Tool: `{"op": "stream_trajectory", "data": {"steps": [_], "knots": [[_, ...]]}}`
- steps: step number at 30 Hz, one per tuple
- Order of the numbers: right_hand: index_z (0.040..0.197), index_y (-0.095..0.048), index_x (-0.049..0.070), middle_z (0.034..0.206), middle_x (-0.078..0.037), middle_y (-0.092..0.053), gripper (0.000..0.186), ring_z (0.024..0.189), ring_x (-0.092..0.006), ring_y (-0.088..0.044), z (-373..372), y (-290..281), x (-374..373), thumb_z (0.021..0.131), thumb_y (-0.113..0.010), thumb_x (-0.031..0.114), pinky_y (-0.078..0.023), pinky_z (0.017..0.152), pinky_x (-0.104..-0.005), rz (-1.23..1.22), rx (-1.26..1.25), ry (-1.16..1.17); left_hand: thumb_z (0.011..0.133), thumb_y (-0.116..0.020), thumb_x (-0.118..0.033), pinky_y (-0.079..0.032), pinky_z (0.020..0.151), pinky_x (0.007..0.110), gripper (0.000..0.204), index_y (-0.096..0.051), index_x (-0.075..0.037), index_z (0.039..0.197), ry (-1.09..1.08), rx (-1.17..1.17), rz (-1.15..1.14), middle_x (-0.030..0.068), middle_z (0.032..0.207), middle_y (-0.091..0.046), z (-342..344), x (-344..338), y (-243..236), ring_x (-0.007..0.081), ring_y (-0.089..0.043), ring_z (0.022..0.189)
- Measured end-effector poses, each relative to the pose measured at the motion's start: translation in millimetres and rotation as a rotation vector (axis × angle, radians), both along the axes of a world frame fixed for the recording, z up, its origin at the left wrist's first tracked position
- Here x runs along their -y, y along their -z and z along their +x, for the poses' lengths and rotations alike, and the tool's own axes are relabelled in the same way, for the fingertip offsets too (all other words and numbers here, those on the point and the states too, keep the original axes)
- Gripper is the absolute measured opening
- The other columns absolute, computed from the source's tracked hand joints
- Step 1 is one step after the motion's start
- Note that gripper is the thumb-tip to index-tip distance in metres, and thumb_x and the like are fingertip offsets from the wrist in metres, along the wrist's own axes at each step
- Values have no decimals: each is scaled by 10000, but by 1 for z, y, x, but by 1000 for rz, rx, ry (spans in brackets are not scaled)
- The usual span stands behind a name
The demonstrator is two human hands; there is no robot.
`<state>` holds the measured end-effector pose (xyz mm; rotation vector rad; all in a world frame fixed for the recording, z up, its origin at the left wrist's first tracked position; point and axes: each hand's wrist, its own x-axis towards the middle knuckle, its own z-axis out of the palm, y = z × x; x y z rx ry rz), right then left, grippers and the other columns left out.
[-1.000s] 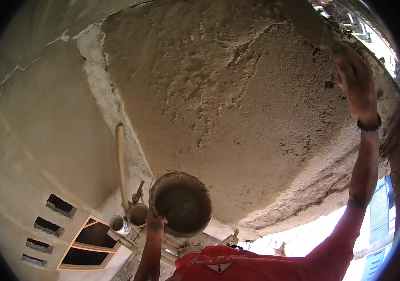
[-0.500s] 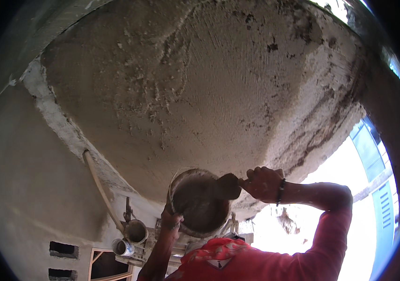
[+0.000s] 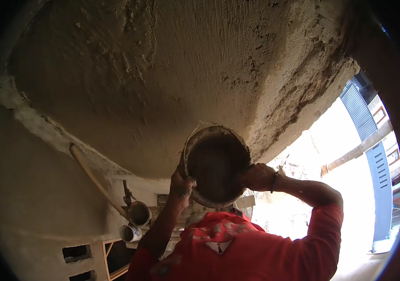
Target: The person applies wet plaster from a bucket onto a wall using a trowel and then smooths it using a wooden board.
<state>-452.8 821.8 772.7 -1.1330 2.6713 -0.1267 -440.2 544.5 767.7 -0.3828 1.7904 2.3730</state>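
- Since half a second ago, the right hand [image 3: 257,177] has come in from beyond the mortar bucket [image 3: 214,204] to its right rim, and the bucket appears higher in view.
- The left hand [image 3: 181,188] is clamped on the bucket's lower-left rim, thumb over the edge.
- The right hand's fingers vanish into shadow inside the rim; whether they are closed on a tool cannot be told.
- The bucket is held between both hands, mouth facing the camera, its thin bail [image 3: 191,136] arching past the upper-left rim.
- Rough, ridged plaster [image 3: 162,93] spreads behind the bucket.
- Well to the left, a smaller bucket [image 3: 149,216] and a white pail [image 3: 135,232] sit just beside each other, near a long wooden handle [image 3: 94,175].
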Motion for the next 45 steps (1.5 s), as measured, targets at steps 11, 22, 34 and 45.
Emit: {"op": "stream_trajectory", "data": {"steps": [11, 22, 34, 45], "knots": [[1117, -589, 144, 860, -102, -632, 301, 742, -276, -629, -3, -56, -16, 827, -572, 223, -524, 644, -393, -192, -129, 290, 636, -525, 56, -439, 664, 289, 616, -422, -20, 1238, 40, 56, 60, 57, 923, -511, 2, 13, -12, 145, -493, 724], [1033, -638, 145, 1031, -43, -602, 276, 924, -217, -576, -13, -222, -8, 815, -621, 313, -483, 794, -364, -92, -330, -141, 651, -523, 84, -447, 656, 277, 712, -388, -44, 1338, 52, 85, -7, 74, 1143, -515, -2, 38, -4, 150, -509, 860], [995, -650, 101, 953, -50, -644, 219, 831, -166, -606, 3, -292, -61, 796, -658, 194, -470, 734, -315, 80, -526, 34, 616, -490, 70, -444, 622, 257, 719, -423, -59, 1320, 167, 140, 43, 61, 1064, -545, -13, 10, 6, 124, -515, 801], [1067, -602, 161, 1009, -95, -570, 240, 924, -246, -580, 10, -188, -25, 832, -575, 206, -511, 706, -395, 202, -20, 308, 673, -520, 32, -434, 586, 241, 757, -336, -79, 1399, 200, 54, -153, 67, 1017, -559, -9, 2, -27, 103, -493, 726]]}}
